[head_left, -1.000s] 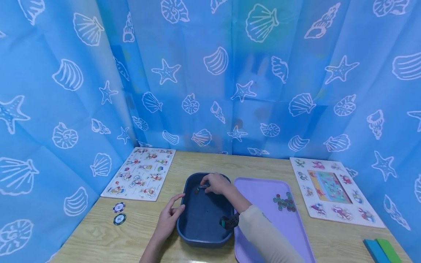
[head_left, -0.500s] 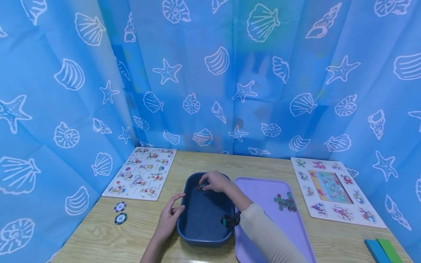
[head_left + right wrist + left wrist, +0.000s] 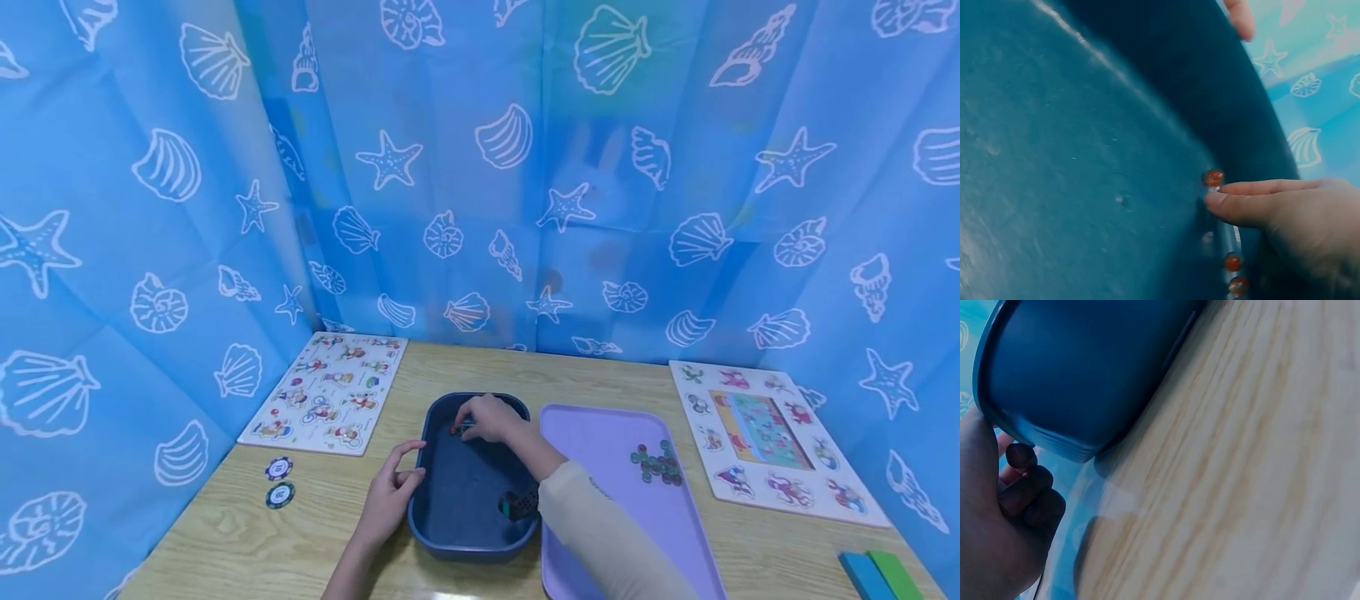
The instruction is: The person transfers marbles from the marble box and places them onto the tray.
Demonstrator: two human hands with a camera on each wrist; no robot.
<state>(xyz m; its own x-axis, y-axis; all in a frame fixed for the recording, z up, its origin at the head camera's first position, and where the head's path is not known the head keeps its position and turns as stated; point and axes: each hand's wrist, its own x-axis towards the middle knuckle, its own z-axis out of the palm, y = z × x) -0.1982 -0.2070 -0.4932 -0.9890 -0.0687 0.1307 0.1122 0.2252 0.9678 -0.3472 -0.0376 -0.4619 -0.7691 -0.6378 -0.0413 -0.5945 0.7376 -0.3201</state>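
My right hand (image 3: 487,418) reaches into the far end of a dark blue plastic bin (image 3: 471,546). In the right wrist view, its thumb and index finger pinch a narrow clear strip with orange glassy beads (image 3: 1232,261) showing along it. One orange bead (image 3: 1213,177) sits just past the fingertips; the palm covers part of the strip. Outside the bin's left wall, my left hand (image 3: 386,500) holds the side, thumb and index finger at the rim. Its other fingers (image 3: 1025,490) are curled beside the outer wall in the left wrist view.
A lilac tray (image 3: 600,433) with a cluster of green and red glassy rounds (image 3: 657,463) stands right of the bin. Two poker chips (image 3: 280,495) lie at left. Picture boards (image 3: 324,393) flank the table; blue and green blocks (image 3: 879,575) lie at right. A shell-patterned curtain (image 3: 480,208) hangs behind.
The right fingers have shifted slightly over the beaded strip, still low at the bin's far end. The left hand stays at the rim. The head view has turned slightly left.
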